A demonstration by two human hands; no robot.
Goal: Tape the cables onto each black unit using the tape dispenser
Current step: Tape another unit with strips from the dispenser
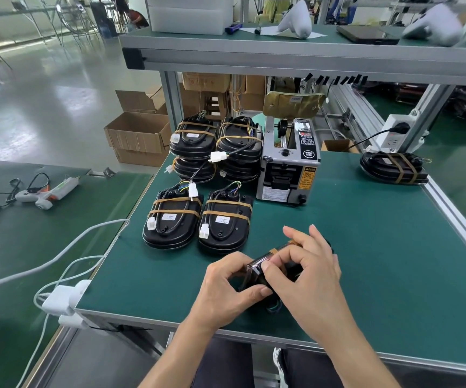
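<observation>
Both my hands hold one black unit [257,273] on edge just above the green table [366,247], near its front. My left hand [226,289] grips the unit's near end. My right hand [307,270] curls over its top, its fingers pressing a brown tape strip [278,249] onto it. Coloured cable ends [275,308] poke out below. The grey tape dispenser [289,169] stands behind, in the middle of the table. Left of it lie taped black units: two flat ones [198,222] in front and two stacks [215,147] behind.
Another taped black unit [394,166] lies at the table's far right edge. A power strip [394,133] hangs on the frame post behind. A glue gun [47,191] with cables lies on the left table. White chargers [64,301] sit at the front left corner. Cardboard boxes [136,135] stand on the floor.
</observation>
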